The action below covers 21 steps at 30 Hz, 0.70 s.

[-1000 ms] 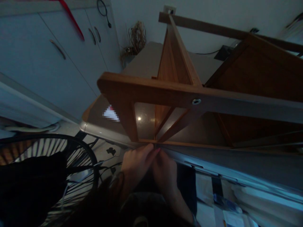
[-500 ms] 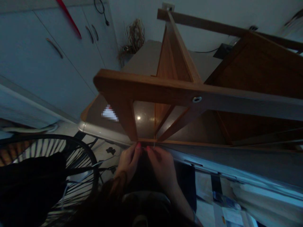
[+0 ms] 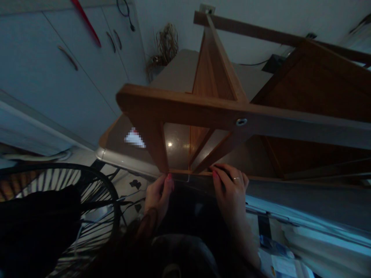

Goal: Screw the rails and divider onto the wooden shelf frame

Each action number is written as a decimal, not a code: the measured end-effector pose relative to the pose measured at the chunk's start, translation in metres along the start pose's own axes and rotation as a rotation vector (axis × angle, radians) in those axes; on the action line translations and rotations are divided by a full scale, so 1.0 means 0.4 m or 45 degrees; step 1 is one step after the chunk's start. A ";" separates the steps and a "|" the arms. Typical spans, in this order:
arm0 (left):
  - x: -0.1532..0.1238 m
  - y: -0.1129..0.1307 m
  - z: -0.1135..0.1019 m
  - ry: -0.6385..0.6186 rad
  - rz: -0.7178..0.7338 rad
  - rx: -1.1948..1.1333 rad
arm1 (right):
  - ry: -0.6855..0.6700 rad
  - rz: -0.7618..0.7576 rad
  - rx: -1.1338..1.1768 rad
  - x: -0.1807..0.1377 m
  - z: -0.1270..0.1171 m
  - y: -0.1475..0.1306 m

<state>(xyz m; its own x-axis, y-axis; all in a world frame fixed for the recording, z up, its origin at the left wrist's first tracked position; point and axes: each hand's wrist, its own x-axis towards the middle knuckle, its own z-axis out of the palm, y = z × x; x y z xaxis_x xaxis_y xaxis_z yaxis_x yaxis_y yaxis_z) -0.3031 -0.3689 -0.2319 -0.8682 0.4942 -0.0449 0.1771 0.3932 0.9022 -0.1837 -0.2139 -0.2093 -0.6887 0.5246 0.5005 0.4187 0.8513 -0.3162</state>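
A wooden furniture frame (image 3: 179, 108) with a thick top rail, slanted legs and a thin lower rail stands on a table (image 3: 127, 158) at its near edge. At the foot of the leftmost leg is my left hand (image 3: 158, 195), its thumb and fingers closed in a pinch; what lies between them is hidden. Farther right, my right hand (image 3: 232, 189), with a ring on one finger, holds the lower rail, thumb in front and fingers reaching over it. Between the hands, a thin pale bit (image 3: 188, 178) shows at the rail.
Wooden panels (image 3: 319, 81) and a back rail rise behind the frame. A black corded chair (image 3: 116, 200) with dark cloth on it stands at the left. Pale cabinets (image 3: 34, 58) line the left wall. Dried plants (image 3: 168, 44) stand behind the table.
My right hand has moved right along the lower rail, away from my left hand, and its fingers now reach over the rail. My left hand stays nearly in place.
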 end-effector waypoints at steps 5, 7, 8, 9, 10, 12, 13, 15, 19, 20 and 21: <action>-0.002 0.006 0.001 0.035 0.013 0.072 | 0.048 0.023 0.033 -0.016 0.018 0.001; -0.003 0.005 -0.001 0.050 0.002 0.121 | 0.050 0.018 0.038 -0.020 0.015 -0.002; -0.004 0.003 -0.003 0.058 -0.001 0.143 | 0.051 0.015 0.039 -0.021 0.013 -0.003; -0.004 0.001 -0.004 0.065 -0.002 0.163 | 0.048 0.012 0.041 -0.021 0.011 -0.002; -0.004 -0.002 -0.006 0.065 0.003 0.182 | 0.042 0.007 0.045 -0.022 0.010 -0.001; -0.004 -0.007 -0.010 0.056 0.020 0.227 | 0.044 -0.006 0.060 -0.024 0.010 0.001; -0.003 -0.008 -0.012 0.050 0.025 0.252 | 0.048 -0.013 0.072 -0.025 0.010 0.003; -0.003 -0.007 -0.014 0.039 0.030 0.294 | 0.054 -0.024 0.095 -0.024 0.011 0.004; -0.005 0.005 -0.011 0.085 0.056 0.321 | 0.029 -0.018 0.118 -0.018 0.012 0.006; -0.006 0.007 -0.009 0.101 0.063 0.324 | 0.017 -0.012 0.120 -0.016 0.012 0.006; -0.006 0.007 -0.008 0.116 0.068 0.329 | 0.006 -0.005 0.124 -0.014 0.013 0.007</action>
<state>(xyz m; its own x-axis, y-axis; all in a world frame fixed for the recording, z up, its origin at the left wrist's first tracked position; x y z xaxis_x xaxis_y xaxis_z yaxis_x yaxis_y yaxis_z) -0.3020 -0.3713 -0.2279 -0.8904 0.4526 0.0487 0.3258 0.5590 0.7625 -0.1815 -0.2145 -0.2172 -0.6875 0.5215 0.5054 0.3564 0.8486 -0.3910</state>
